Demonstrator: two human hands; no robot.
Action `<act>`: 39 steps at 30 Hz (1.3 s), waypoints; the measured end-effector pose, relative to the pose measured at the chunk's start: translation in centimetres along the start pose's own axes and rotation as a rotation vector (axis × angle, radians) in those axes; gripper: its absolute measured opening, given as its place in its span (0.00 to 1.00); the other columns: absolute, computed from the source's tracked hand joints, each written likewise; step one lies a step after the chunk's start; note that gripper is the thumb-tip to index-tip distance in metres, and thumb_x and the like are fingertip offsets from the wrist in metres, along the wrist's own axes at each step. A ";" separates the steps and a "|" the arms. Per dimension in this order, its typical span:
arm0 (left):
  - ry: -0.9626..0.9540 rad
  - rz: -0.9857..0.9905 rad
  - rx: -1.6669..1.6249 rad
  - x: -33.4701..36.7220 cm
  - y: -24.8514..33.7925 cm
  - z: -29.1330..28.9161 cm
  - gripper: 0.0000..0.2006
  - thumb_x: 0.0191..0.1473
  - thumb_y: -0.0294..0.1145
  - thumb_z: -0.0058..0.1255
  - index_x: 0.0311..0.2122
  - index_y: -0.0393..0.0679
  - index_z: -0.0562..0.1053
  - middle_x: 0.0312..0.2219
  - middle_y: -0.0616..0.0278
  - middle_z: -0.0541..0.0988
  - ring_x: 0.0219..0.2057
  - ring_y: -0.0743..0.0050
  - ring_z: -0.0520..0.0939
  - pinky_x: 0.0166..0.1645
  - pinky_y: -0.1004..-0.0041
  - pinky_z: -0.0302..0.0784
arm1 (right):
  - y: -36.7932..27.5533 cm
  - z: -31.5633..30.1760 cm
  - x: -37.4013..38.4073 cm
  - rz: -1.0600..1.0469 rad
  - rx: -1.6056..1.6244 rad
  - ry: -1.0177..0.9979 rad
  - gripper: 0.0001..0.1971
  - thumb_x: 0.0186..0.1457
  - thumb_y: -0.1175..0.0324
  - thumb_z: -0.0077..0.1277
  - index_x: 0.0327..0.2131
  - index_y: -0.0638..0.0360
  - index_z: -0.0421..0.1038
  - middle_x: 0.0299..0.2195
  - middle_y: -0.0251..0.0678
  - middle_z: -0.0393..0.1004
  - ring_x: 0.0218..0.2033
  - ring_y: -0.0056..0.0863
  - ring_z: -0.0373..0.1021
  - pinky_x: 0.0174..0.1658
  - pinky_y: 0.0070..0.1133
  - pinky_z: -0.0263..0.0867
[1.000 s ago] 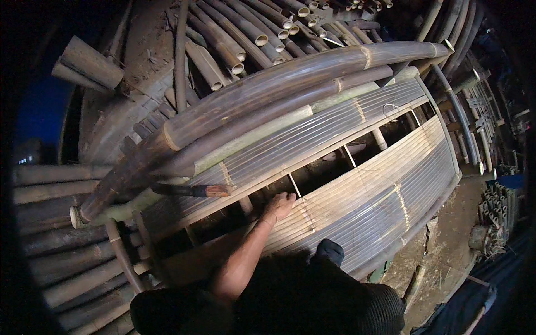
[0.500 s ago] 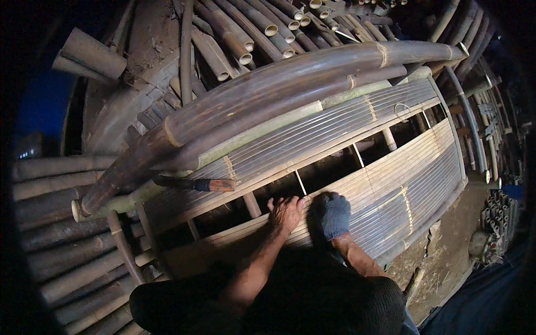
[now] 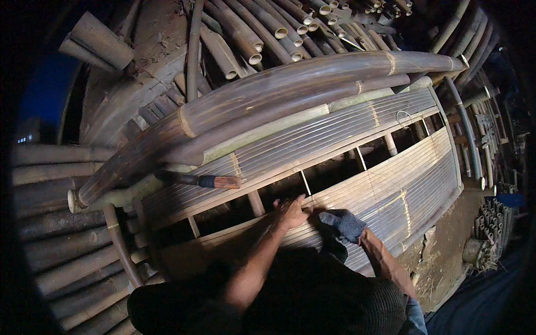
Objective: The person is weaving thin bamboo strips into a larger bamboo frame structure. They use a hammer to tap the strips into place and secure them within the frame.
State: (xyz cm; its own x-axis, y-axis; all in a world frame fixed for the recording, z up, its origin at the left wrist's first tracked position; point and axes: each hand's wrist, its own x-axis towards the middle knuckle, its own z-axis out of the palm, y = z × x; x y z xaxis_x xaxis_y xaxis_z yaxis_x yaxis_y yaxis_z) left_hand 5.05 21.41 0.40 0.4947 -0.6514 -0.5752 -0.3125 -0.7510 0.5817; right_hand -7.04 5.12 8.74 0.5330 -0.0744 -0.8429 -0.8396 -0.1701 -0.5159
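A long panel of split bamboo slats (image 3: 410,190) lies before me, its lower band under my hands. My bare left hand (image 3: 289,214) rests on the pale upper edge of this band, fingers apart, beside a thin upright strip (image 3: 305,182) that crosses the dark gap. Just to its right, my right hand (image 3: 345,225) wears a grey glove. Its fingers are bent and drawn together close to the slats; anything between them is hidden. A knife-like tool with a wooden handle (image 3: 226,182), bound in dark wrapping, lies across the upper slats (image 3: 290,148).
Thick dark bamboo poles (image 3: 268,89) run along the far side of the panel. More cut poles (image 3: 268,25) are stacked behind, and several lie at the left (image 3: 67,223). A bundle of short pieces (image 3: 491,223) stands at right. A thin loop (image 3: 404,117) sits on the upper slats.
My right hand has turned and shifted slightly right and down, its fingers now pointing toward my left hand. My left hand has moved little. The whole view has shifted slightly.
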 end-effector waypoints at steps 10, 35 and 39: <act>0.067 0.022 0.149 -1.4 1.2 -0.4 0.40 0.41 0.61 0.55 0.57 0.50 0.61 0.49 0.53 0.72 0.53 0.55 0.69 0.60 0.49 0.43 | -3.8 -7.6 3.6 -0.490 0.102 0.205 0.11 0.52 0.65 0.45 0.35 0.60 0.73 0.37 0.41 0.76 0.30 0.34 0.74 0.37 0.29 0.69; 0.144 0.238 0.139 -8.4 -8.7 -9.0 0.15 0.53 0.37 0.49 0.44 0.41 0.71 0.43 0.54 0.72 0.49 0.53 0.70 0.52 0.60 0.68 | 7.5 -2.1 -1.7 -0.356 -0.299 0.384 0.15 0.56 0.60 0.42 0.37 0.62 0.70 0.34 0.54 0.72 0.39 0.53 0.68 0.41 0.38 0.64; 0.244 0.347 0.527 -15.2 -17.3 -17.3 0.09 0.50 0.32 0.49 0.38 0.47 0.74 0.37 0.61 0.75 0.43 0.58 0.74 0.48 0.63 0.70 | 8.9 -7.0 -6.0 -0.218 -0.396 0.643 0.16 0.54 0.62 0.45 0.41 0.63 0.68 0.39 0.54 0.70 0.42 0.51 0.67 0.44 0.37 0.64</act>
State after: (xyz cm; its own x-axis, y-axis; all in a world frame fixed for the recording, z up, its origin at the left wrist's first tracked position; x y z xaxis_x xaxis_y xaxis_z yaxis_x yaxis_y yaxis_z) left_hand 17.01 46.12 9.07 0.4439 -0.8679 -0.2232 -0.8095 -0.4952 0.3154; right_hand -16.99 -2.79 10.23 0.7390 -0.5325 -0.4127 -0.6736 -0.5748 -0.4646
